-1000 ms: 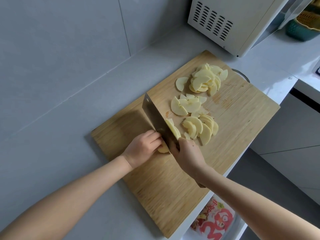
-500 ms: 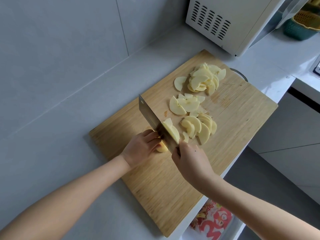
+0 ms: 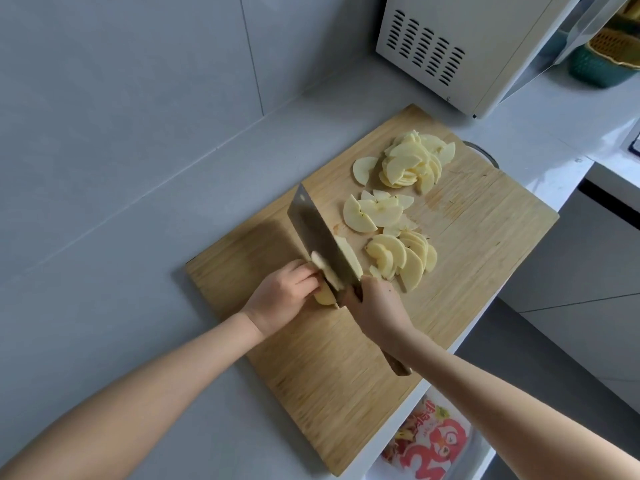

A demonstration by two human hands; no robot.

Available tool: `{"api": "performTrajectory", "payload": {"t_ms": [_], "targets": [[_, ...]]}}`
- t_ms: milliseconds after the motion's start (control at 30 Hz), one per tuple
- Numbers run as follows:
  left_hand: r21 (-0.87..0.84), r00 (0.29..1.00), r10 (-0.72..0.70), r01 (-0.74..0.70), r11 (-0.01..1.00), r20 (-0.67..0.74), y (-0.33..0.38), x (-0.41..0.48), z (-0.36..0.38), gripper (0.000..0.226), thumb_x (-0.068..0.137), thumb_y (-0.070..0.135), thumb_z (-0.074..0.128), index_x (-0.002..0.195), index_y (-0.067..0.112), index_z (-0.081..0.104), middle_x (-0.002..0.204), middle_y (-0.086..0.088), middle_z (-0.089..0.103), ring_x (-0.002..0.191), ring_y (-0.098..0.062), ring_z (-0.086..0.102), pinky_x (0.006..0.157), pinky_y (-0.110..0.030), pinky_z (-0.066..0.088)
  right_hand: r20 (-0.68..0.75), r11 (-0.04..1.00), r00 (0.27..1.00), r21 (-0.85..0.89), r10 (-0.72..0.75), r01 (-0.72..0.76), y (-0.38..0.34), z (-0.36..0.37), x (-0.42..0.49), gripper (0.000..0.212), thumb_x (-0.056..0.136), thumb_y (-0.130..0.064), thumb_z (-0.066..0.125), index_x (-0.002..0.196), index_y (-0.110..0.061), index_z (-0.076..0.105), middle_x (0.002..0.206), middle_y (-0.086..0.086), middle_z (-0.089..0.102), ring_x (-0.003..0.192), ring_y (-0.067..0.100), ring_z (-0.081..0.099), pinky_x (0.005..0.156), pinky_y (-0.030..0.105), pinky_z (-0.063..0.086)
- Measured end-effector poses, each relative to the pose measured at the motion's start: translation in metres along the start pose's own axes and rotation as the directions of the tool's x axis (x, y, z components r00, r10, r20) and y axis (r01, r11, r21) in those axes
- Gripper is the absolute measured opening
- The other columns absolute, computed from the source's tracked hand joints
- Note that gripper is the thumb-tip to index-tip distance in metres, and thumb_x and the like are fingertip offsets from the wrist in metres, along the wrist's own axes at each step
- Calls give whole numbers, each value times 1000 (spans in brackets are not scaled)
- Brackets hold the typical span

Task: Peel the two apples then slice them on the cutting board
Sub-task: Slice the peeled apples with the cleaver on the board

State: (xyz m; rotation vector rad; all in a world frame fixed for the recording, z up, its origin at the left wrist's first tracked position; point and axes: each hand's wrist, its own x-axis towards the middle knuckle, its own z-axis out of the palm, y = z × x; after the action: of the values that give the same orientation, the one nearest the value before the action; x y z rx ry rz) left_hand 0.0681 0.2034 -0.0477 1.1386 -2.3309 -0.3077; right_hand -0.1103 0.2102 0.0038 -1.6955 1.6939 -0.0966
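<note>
While above slice-strewn cutting board [image 3: 485, 237], left fingers [image 3: 306, 277] pinching apple [image 3: 323, 297], right fingers [image 3: 349, 299] round cleaver [image 3: 318, 233].

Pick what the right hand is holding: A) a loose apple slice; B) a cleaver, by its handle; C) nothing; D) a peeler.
B: the right hand is curled round the handle of the cleaver, whose blade stands at the apple piece that the left hand holds down.

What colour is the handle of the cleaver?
The cleaver's wooden handle is dark brown, shown in the head view.
</note>
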Motion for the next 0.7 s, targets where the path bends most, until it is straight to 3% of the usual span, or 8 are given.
{"api": "performTrajectory", "payload": {"t_ms": [100,167,267,400,533,633,700], "targets": [[-3,1000,6,-6,1000,6,3,2,-3,13,69,-9,77,78,-1,72,82,-14,67,75,-28,64,64,-35,57,62,984,997,168,53,-63,7,-12,0,26,95,-23,45,70,-14,50,57,1,53,41,9,50,39,22,43],[4,1000,15,-15,1000,11,3,4,-5,14,68,-10,78,77,-2,71,83,-15,68,74,-29,65,63,-35,57,57,980,996,179,71,-80,9,-18,-3,27,95,-23,45,72,-13,51,56,2,54,39,9,50,37,22,44],[24,999,14,-15,1000,49,4,7,-5,13,69,-10,77,79,-3,72,83,-17,68,74,-31,65,57,-37,56,-34,1000,999,29,-11,12,10,-25,-7,31,95,-25,44,70,-8,52,57,4,54,46,15,48,45,34,47],[58,996,-9,3,998,89,6,13,-6,15,70,0,78,83,0,73,89,-16,68,78,-34,65,55,-39,56,-138,986,984,-139,-110,91,8,-34,-7,34,94,-21,45,63,-9,42,55,2,41,46,13,31,43,28,29],[41,985,-170,168,985,34,14,21,-7,15,74,12,79,81,2,72,87,-12,67,82,-31,62,62,-39,56,-147,989,982,-108,-121,105,5,-37,-5,32,93,-20,46,65,-5,47,55,2,40,46,13,30,43,26,27],[-49,957,-282,279,959,-68,21,42,-5,17,77,18,77,84,5,69,85,-8,66,81,-25,60,69,-28,49,-141,995,986,-44,-93,88,3,-38,-6,31,93,-20,47,73,2,55,57,5,46,48,15,37,44,29,33],[-85,946,-319,313,946,-60,23,55,-2,18,79,18,74,86,5,66,86,-7,65,82,-24,58,72,-23,41,-155,997,985,-17,-80,78,3,-43,-6,31,93,-20,48,72,2,54,56,6,47,47,17,41,44,35,39]]}}
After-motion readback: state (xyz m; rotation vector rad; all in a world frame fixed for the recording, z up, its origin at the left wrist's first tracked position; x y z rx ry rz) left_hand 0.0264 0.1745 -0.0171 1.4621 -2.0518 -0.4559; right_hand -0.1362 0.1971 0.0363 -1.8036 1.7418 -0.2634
